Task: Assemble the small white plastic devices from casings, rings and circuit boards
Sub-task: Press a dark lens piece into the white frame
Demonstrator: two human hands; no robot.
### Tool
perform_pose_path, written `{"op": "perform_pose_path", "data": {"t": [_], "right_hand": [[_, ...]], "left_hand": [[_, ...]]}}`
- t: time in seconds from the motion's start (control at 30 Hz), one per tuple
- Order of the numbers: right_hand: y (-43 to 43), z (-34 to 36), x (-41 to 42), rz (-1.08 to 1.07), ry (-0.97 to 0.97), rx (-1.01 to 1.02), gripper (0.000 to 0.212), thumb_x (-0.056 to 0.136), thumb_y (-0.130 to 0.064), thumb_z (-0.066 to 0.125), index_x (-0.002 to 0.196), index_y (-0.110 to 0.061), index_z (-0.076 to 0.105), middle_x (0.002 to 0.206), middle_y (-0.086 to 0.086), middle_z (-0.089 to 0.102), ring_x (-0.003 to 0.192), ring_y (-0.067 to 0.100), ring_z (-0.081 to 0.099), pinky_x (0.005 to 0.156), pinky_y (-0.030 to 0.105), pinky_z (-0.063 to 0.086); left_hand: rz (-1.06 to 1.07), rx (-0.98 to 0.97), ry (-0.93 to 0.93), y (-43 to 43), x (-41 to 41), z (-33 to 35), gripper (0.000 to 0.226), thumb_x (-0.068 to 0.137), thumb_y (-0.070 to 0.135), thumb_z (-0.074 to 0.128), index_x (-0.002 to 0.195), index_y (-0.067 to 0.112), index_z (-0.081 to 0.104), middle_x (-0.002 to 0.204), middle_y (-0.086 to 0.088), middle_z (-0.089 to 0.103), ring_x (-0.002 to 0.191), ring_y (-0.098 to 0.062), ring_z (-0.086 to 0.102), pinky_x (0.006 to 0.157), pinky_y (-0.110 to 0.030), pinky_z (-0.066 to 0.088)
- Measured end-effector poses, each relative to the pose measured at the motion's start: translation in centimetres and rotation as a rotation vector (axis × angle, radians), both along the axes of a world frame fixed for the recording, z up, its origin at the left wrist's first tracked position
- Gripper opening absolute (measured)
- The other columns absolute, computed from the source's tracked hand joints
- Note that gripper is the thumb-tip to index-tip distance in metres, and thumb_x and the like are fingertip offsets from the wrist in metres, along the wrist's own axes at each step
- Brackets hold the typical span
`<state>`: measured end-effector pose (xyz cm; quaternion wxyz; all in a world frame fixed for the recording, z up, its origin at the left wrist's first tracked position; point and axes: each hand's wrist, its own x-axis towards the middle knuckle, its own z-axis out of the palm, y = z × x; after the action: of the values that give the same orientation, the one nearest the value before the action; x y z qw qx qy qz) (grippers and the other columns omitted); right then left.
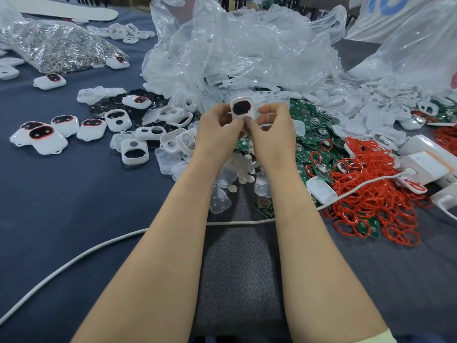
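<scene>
Bare forearms [173, 243] reach far; left hand [218, 126] and right hand [273, 126] both pinch one casing [241, 109]. Rings [366, 189] heap right; boards [311, 125] beside them.

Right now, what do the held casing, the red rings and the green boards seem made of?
The white casing: likely moulded plastic, glossy; smooth rounded edges catch light. Red rings: probably rubber or silicone, matte; they lie bent and tangled. Green circuit boards: rigid laminate, shiny green coat, silvery metal parts.

Blue print on the white sack [371, 23] is cropped and unreadable.
</scene>
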<state>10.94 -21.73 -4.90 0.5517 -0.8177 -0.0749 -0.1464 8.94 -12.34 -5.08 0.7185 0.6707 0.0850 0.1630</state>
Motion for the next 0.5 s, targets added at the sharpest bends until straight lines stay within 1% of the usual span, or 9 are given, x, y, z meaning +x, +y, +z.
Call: {"op": "perform_pose_path", "data": {"t": [0.03,0.07,0.17,0.23,0.27,0.33,0.4,0.43,0.5], "right_hand": [[-0.1,0.1,0.1,0.007,0.012,0.003,0.02,0.087,-0.022,0.067,0.098,-0.018,0.052,0.08,-0.009,0.054,0.07,0.002,0.051,0.063,0.013,0.04],[-0.1,0.1,0.1,0.017,0.022,0.011,0.015,0.087,-0.021,0.067,0.095,-0.018,0.054,0.077,-0.01,0.054,0.069,0.002,0.052,0.065,0.014,0.041],[-0.2,0.3,0.1,0.063,0.048,0.055,0.007,0.088,-0.018,0.065,0.093,-0.018,0.06,0.075,-0.008,0.057,0.074,0.011,0.057,0.071,0.027,0.05],[-0.2,0.5,0.1,0.096,0.062,0.086,0.004,0.089,-0.017,0.064,0.094,-0.016,0.064,0.076,-0.005,0.061,0.074,0.013,0.058,0.072,0.03,0.05],[-0.3,0.6,0.1,0.099,0.074,0.107,0.006,0.09,-0.018,0.062,0.095,-0.015,0.065,0.079,-0.004,0.063,0.075,0.013,0.058,0.073,0.031,0.051],[-0.8,0.6,0.3,0.04,0.096,0.144,0.015,0.093,-0.022,0.059,0.101,-0.013,0.067,0.089,0.0,0.066,0.081,0.015,0.059,0.08,0.035,0.053],[-1.6,0.5,0.6,-0.092,0.074,0.107,0.016,0.093,-0.023,0.057,0.102,-0.013,0.067,0.095,0.001,0.067,0.087,0.017,0.062,0.086,0.036,0.053],[-2.0,0.5,0.7,-0.16,0.05,0.065,0.015,0.093,-0.021,0.056,0.101,-0.013,0.067,0.093,0.0,0.067,0.087,0.016,0.062,0.086,0.034,0.051],[-2.6,0.4,0.8,-0.263,0.006,-0.021,0.014,0.092,-0.018,0.056,0.098,-0.013,0.067,0.087,-0.002,0.064,0.082,0.012,0.058,0.077,0.025,0.046]], "left_hand": [[-0.003,-0.001,-0.003,0.0,0.0,0.0,0.014,0.092,0.005,0.056,0.102,0.013,0.063,0.087,-0.003,0.07,0.082,-0.014,0.068,0.081,-0.029,0.058],[-0.004,-0.003,-0.005,0.0,0.0,0.0,0.012,0.092,0.007,0.056,0.1,0.013,0.062,0.086,-0.002,0.069,0.08,-0.013,0.067,0.078,-0.026,0.058],[0.012,-0.02,0.002,0.2,0.1,0.0,0.008,0.093,0.008,0.058,0.1,0.009,0.062,0.093,-0.009,0.069,0.084,-0.017,0.067,0.073,-0.023,0.058],[0.032,-0.049,0.006,0.3,0.2,0.1,0.007,0.093,0.007,0.059,0.1,0.009,0.061,0.095,-0.011,0.068,0.086,-0.02,0.067,0.071,-0.022,0.058],[0.044,-0.066,0.008,0.4,0.2,0.1,0.007,0.093,0.007,0.059,0.1,0.01,0.06,0.094,-0.01,0.068,0.086,-0.021,0.067,0.07,-0.022,0.058],[0.069,-0.087,0.023,0.5,0.1,0.0,0.013,0.093,0.007,0.059,0.106,0.01,0.057,0.098,-0.009,0.067,0.087,-0.023,0.068,0.071,-0.023,0.058],[0.086,-0.087,0.043,0.6,0.2,-0.1,0.02,0.093,0.008,0.059,0.113,0.009,0.056,0.102,-0.008,0.067,0.081,-0.018,0.069,0.073,-0.024,0.058],[0.098,-0.087,0.047,0.6,0.1,-0.1,0.02,0.093,0.008,0.059,0.113,0.009,0.056,0.101,-0.006,0.066,0.075,-0.014,0.068,0.074,-0.025,0.059],[0.124,-0.095,0.049,0.8,0.2,0.0,0.018,0.094,0.007,0.058,0.111,0.009,0.056,0.099,-0.005,0.065,0.069,-0.011,0.066,0.074,-0.026,0.059]]}}
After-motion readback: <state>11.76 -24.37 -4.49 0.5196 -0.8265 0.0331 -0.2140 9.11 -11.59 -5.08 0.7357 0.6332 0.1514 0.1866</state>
